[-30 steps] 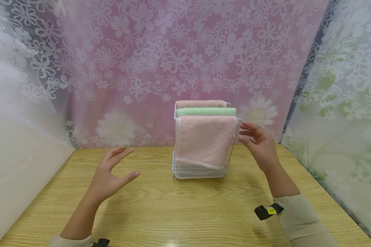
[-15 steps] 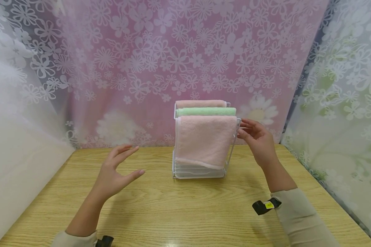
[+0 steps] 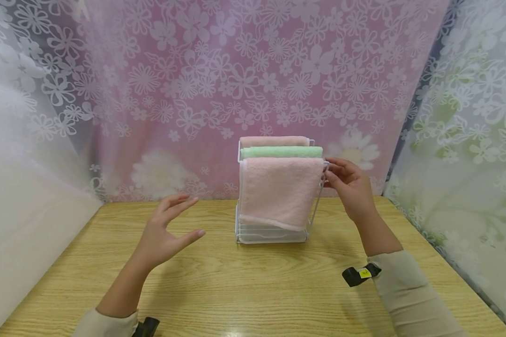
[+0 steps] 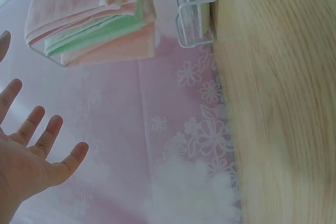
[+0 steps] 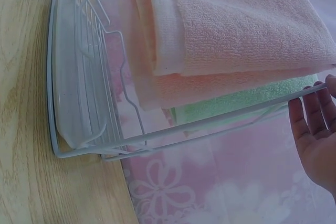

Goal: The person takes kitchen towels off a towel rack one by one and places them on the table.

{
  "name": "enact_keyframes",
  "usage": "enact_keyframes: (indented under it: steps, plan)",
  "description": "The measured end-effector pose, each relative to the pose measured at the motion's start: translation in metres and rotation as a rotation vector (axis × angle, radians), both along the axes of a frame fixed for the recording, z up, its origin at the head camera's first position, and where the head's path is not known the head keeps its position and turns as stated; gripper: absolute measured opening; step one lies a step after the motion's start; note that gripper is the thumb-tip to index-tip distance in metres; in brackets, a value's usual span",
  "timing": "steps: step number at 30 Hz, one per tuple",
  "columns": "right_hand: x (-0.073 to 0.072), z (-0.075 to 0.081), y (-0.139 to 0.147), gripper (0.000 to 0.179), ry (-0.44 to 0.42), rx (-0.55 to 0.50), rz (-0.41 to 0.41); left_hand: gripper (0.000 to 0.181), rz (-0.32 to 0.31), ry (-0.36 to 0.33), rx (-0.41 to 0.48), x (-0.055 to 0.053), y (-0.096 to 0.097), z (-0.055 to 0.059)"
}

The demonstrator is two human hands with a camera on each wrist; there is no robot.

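Observation:
A white wire rack (image 3: 316, 206) stands on the table with folded towels draped over its top bars. The front pink towel (image 3: 281, 192) hangs lowest; behind it lie a green towel (image 3: 282, 152) and another pink towel (image 3: 274, 141). At the rack's upper right side, my right hand (image 3: 354, 189) pinches the upright wire, thumb in front and fingers behind. In the right wrist view its fingers (image 5: 314, 116) curl at that wire. My left hand (image 3: 162, 236) is in the air left of the rack, thumb and fingers spread, touching nothing.
A white tray (image 5: 68, 72) sits in the rack's base. The wooden table (image 3: 236, 290) ends at a pink flowered curtain (image 3: 194, 117) behind, with pale sheets at the left (image 3: 33, 201) and right (image 3: 468, 187).
My right hand has moved slightly left and up, from beside the rack onto its side wire. My left hand has drifted right toward the rack. The towels look nearly unmoved.

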State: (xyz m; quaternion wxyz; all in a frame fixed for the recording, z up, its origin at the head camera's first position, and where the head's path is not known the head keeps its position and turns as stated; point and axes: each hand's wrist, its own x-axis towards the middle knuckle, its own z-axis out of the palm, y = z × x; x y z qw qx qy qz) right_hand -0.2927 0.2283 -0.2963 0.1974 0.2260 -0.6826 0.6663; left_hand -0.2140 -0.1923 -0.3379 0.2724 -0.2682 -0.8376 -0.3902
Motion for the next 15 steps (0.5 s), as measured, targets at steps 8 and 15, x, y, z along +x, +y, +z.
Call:
enact_keyframes:
  steps: [8, 15]
  plan:
    - [-0.003, 0.0, -0.003, 0.028, 0.021, -0.035, 0.014, 0.068, -0.028, 0.018, -0.007, -0.003, 0.006, 0.003]
    - [-0.005, -0.001, -0.004, 0.026, 0.03, -0.031, -0.011, 0.068, -0.056, 0.044, -0.027, -0.007, 0.014, 0.01]
